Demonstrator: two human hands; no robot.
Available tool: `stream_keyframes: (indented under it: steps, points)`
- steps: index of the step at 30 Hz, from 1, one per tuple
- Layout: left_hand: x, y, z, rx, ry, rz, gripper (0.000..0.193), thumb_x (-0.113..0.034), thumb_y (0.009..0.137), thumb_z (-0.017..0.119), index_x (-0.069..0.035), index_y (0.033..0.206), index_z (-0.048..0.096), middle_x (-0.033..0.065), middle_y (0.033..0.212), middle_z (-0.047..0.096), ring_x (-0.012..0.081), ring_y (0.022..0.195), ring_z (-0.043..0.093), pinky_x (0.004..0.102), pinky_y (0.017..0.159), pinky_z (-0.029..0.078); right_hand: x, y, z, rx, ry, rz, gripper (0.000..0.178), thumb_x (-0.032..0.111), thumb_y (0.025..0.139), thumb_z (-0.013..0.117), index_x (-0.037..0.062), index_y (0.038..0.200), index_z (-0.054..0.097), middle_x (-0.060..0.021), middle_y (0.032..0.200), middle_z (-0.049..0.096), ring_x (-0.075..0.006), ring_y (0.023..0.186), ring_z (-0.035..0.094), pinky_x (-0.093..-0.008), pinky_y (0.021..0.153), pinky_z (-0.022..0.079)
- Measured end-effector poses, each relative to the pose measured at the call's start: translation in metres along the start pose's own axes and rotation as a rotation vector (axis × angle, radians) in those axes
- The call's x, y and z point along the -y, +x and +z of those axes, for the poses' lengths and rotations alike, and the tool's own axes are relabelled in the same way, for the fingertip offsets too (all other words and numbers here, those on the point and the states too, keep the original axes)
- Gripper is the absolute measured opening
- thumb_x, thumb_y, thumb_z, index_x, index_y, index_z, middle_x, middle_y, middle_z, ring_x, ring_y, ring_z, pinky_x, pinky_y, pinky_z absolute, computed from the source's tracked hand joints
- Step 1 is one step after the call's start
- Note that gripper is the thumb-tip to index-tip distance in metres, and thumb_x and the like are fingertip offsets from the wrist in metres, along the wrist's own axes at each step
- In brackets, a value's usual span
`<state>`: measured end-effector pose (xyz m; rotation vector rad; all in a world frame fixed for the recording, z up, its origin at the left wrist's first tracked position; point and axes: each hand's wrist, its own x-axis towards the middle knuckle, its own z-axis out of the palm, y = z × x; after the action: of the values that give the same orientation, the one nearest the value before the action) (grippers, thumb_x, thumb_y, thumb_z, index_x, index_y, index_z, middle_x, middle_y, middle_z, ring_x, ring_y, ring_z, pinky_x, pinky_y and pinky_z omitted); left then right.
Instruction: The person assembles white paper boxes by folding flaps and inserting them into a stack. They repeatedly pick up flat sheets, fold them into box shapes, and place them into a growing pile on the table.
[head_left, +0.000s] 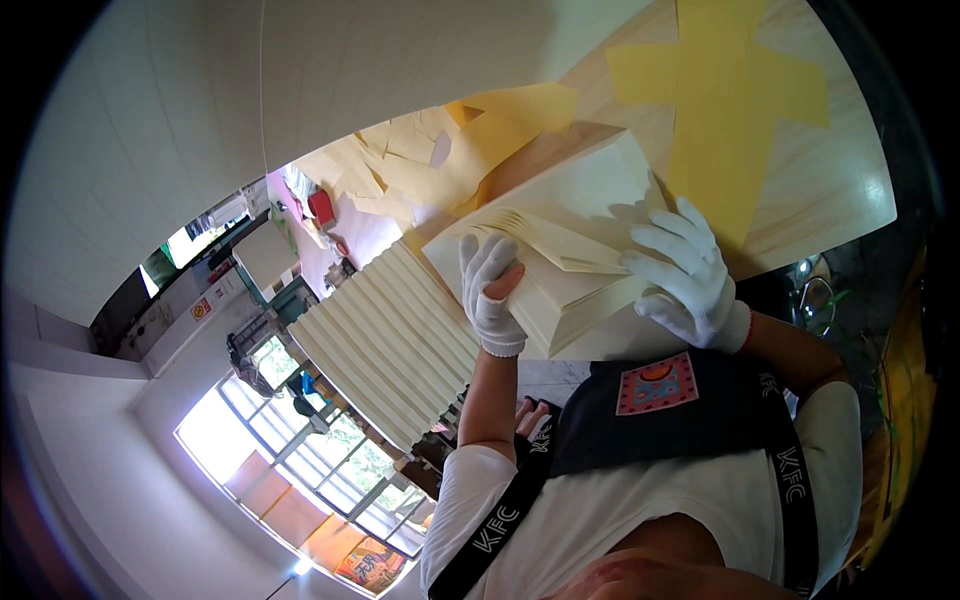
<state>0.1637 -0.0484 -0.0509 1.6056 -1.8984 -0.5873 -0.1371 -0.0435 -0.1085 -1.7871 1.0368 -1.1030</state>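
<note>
A thick block of cream-coloured paper sheets [590, 230], like an unbound book, lies before me with its leaves parted. Several leaves stand lifted and curved in its middle. My left hand [490, 290], in a white glove with the thumb bare, is closed around the left side of the block, by the curved leaves. On the other side my right hand [690, 275], in a white glove, has its fingers stretched and apart. Its fingertips are at the pointed ends of the lifted leaves; I cannot tell whether they pinch any.
Yellow paper strips [720, 110] form a cross on the pale wooden table [860, 180]. Loose yellow paper pieces [430, 150] lie beyond the block. To the left stands a long row of cream paper blocks [390, 340]. Windows [300, 440] are at the lower left.
</note>
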Motion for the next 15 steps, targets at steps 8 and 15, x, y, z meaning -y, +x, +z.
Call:
stream_keyframes:
  steps: [8, 15]
  points:
    - [0.0037, -0.0024, 0.0007, 0.001, -0.039, -0.013, 0.026, -0.006, 0.081, 0.076, -0.014, 0.103, 0.064, 0.0126, 0.12, 0.071, 0.0365, 0.116, 0.065, 0.0589, 0.114, 0.034, 0.0009, 0.0001, 0.0008, 0.0, -0.004, -0.005, 0.045, 0.035, 0.086, 0.072, 0.0108, 0.124, 0.069, -0.0145, 0.13, 0.062, -0.0369, 0.126, 0.054, -0.0552, 0.117, 0.031]
    - [0.0043, -0.0007, 0.001, -0.001, -0.022, -0.002, 0.026, -0.005, 0.082, 0.075, -0.015, 0.104, 0.064, 0.0126, 0.12, 0.07, 0.0367, 0.117, 0.064, 0.0587, 0.114, 0.034, -0.0004, -0.0004, 0.0014, -0.003, -0.012, -0.013, 0.046, 0.037, 0.086, 0.072, 0.009, 0.123, 0.069, -0.0149, 0.131, 0.062, -0.0366, 0.126, 0.054, -0.0551, 0.117, 0.031]
